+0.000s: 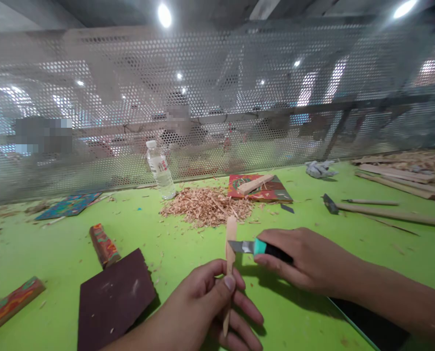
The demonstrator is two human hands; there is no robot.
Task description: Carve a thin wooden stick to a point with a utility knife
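Note:
My left hand [217,297] pinches a slim strip of pale wood [231,231] between thumb and fingers, holding it upright above the green table. In my right hand [301,258] is a utility knife [265,247] with a black and teal handle. Its blade points left and meets the strip's right edge, above my left thumb. Behind the strip lies a heap of wood shavings [206,204]. A sheet of dark brown sandpaper [115,297] rests to the left of my left hand.
A water bottle [161,170] stands behind the shavings. A painted board [256,187] carries a wooden block. Painted wood pieces [106,246] lie at left; a hammer [385,209] and wood strips [396,180] lie at right. A perforated metal screen [210,97] borders the green table [188,243].

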